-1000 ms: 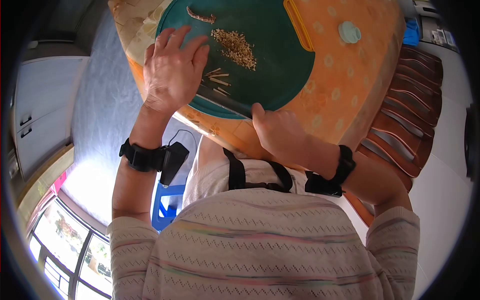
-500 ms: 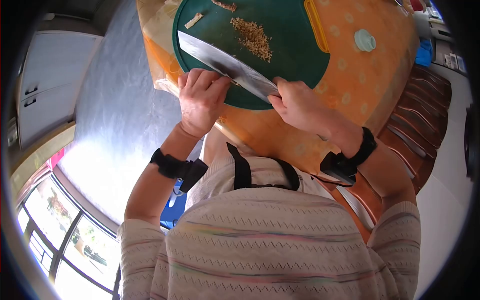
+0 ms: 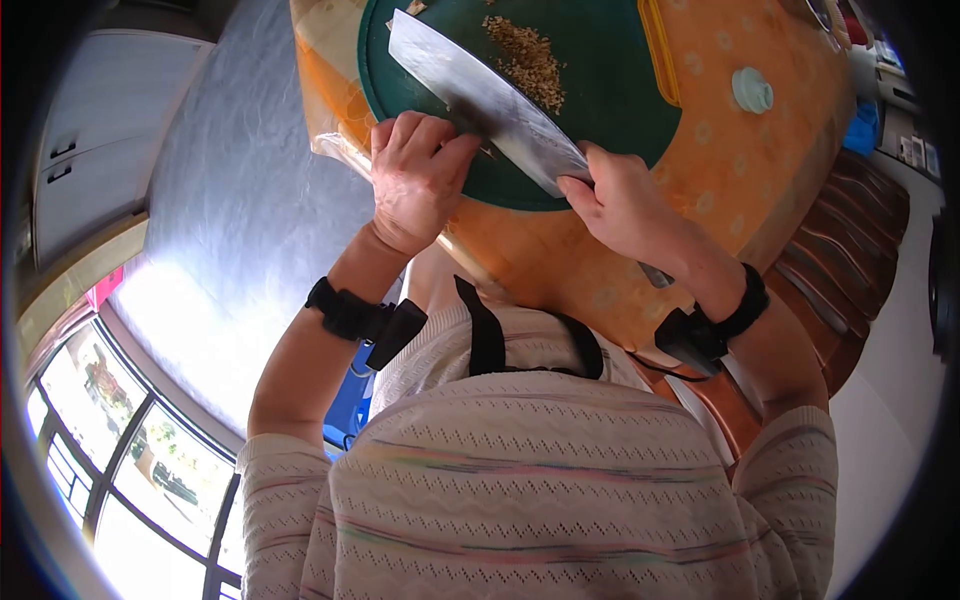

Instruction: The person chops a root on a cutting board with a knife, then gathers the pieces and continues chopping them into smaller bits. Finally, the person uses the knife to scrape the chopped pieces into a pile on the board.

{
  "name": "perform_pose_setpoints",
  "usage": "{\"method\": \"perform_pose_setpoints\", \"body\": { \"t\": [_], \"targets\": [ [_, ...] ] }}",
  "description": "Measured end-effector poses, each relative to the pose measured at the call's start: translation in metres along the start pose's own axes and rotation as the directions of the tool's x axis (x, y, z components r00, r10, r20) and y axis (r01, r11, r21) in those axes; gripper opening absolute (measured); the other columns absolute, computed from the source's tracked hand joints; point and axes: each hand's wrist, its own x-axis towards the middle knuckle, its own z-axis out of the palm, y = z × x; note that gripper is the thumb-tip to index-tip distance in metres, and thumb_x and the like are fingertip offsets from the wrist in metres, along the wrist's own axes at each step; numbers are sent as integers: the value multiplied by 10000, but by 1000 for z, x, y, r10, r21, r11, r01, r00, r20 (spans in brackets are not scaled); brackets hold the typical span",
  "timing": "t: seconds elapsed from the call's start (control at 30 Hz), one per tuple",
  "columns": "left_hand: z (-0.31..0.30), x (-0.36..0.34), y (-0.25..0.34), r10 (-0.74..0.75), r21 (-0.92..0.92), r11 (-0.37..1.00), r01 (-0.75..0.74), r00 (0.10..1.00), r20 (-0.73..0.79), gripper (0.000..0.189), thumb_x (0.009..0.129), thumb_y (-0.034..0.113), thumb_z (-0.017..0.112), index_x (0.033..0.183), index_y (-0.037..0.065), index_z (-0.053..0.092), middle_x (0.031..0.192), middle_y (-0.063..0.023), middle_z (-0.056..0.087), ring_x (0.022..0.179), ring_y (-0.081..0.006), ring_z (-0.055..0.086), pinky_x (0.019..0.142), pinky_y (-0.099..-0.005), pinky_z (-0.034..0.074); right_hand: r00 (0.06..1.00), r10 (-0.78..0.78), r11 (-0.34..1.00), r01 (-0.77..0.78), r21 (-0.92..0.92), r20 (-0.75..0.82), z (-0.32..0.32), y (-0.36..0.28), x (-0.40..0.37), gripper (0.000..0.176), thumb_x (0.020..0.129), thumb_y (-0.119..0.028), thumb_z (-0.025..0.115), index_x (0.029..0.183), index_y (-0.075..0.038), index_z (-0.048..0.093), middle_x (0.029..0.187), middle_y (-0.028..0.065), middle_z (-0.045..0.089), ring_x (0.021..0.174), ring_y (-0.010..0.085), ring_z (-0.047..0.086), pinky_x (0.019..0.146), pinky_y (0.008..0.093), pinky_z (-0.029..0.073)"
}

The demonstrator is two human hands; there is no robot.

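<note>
A round green cutting board (image 3: 620,110) lies on a table under an orange patterned cloth (image 3: 730,170). My right hand (image 3: 625,205) grips the handle of a wide steel cleaver (image 3: 480,95), whose blade stretches up and left across the board. My left hand (image 3: 415,180) is curled at the board's near edge, fingertips touching the blade's lower side, apparently pinching small pieces there. A heap of chopped light brown bits (image 3: 525,60) lies on the board just beyond the blade.
A pale blue lid-like object (image 3: 752,90) rests on the cloth to the right. A yellow strip (image 3: 660,50) borders the board. A brown wooden chair (image 3: 850,250) stands at the right; grey floor and white cabinets (image 3: 80,130) lie left.
The cleaver has come up from under my flat left hand and now lies across the board. My left hand has pulled back to the board's near edge and curled against the blade.
</note>
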Motion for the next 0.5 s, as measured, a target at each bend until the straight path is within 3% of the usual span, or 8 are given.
{"method": "perform_pose_setpoints", "body": {
  "t": [0.37,0.5],
  "targets": [
    [-12,2,-10,-59,16,998,60,996,-69,197,656,42,738,832,116,690,810,-14,604,804,-214,569,733,-339,438,997,-68,998,67,-12,-31,-1,-4,1,170,876,-122,560,820,23,490,689,247,589,680,434,595,575,463,478],
    [-14,4,-13,-62,20,998,63,995,-74,167,679,45,732,830,103,691,812,-24,610,809,-220,566,738,-341,442,998,-48,995,50,-82,30,-5,-8,1,160,879,-131,557,834,10,497,680,228,593,674,420,601,574,465,478]
  ]
}}
